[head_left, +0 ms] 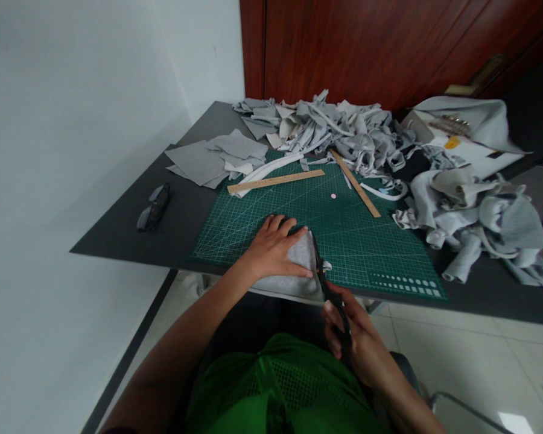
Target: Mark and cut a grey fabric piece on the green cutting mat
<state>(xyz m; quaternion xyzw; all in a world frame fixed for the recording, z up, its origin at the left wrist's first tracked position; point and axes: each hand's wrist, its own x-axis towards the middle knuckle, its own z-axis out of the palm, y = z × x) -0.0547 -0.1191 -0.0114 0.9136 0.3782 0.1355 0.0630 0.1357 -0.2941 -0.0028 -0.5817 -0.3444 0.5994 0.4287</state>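
Observation:
A piece of grey fabric (294, 286) lies at the front edge of the green cutting mat (366, 241), part of it hanging over the table edge. My left hand (276, 250) presses flat on it with fingers spread. In my right hand (350, 331) is a pair of black scissors (332, 301), my fingers wrapped round the handles. The blades run along the right side of the fabric, pointing away from me. Beside the blades sits a small whitish scrap (327, 265).
Two wooden rulers (276, 181) (355, 184) lie on the mat. Flat grey fabric pieces (203, 160) and folded glasses (154, 208) are on the left. Scrap heaps (357, 129) (479, 211) and a white box (470, 147) stand at the back and right. A white wall (95, 120) borders the left.

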